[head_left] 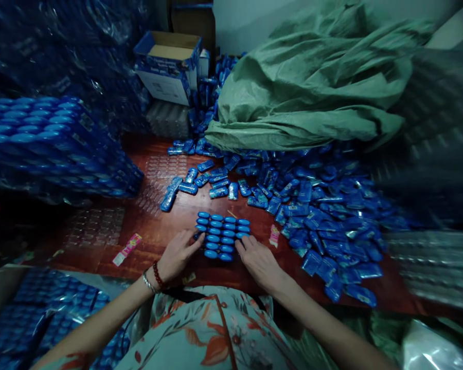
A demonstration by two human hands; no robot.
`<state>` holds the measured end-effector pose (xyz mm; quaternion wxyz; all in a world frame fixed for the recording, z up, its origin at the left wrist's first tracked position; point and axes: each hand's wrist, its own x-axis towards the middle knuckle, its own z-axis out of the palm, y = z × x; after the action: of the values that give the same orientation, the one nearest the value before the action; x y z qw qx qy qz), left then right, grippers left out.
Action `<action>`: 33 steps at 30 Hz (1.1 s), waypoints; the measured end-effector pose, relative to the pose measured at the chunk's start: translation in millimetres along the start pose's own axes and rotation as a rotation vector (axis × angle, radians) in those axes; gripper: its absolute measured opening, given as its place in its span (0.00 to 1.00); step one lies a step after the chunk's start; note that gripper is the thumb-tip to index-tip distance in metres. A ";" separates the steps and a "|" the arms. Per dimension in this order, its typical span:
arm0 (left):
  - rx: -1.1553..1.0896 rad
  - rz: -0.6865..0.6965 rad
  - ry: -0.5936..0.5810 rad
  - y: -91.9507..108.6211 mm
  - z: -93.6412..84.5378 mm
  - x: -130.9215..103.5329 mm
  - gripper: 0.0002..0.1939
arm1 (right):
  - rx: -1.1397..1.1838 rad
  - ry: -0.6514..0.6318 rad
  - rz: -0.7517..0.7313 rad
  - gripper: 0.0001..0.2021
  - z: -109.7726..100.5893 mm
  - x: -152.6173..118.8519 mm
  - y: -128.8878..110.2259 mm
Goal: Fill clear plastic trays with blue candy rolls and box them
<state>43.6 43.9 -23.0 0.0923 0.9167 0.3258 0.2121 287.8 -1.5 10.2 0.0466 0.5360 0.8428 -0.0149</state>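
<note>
In front of my body, a block of small blue plastic containers (219, 239) stands in several close rows on the table, their rounded, shiny ends facing up. My left hand (180, 253) is at the block's left side, fingers bent and closed against the outer containers. On the opposite side, my right hand (257, 259) has its curled fingertips on the right-hand containers near the front corner. Whatever holds the rows together underneath is hidden.
Loose blue containers (324, 221) are heaped on the right, partly under a green sheet (308, 97). Clear trays (94, 226) lie left of the hands. A tall stack of filled blue packs (54, 139) stands at left, an open carton (165, 77) behind. Pink wrappers (127, 249) lie nearby.
</note>
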 end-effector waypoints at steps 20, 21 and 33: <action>0.073 -0.204 -0.403 -68.5 32.4 188.9 0.07 | 0.006 -0.006 0.364 0.19 28.1 72.6 94.0; 0.070 -0.215 -0.398 -71.6 26.6 183.2 0.08 | 0.060 0.031 0.345 0.18 31.9 63.4 93.7; -0.443 -0.592 0.291 -20.0 -27.1 -24.5 0.08 | 0.913 0.170 0.292 0.11 25.4 -66.9 29.6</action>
<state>3.1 44.6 -13.0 0.2978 0.7016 0.5319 0.3691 344.4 -51.2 -8.0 -0.2607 0.6136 0.6669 -0.3328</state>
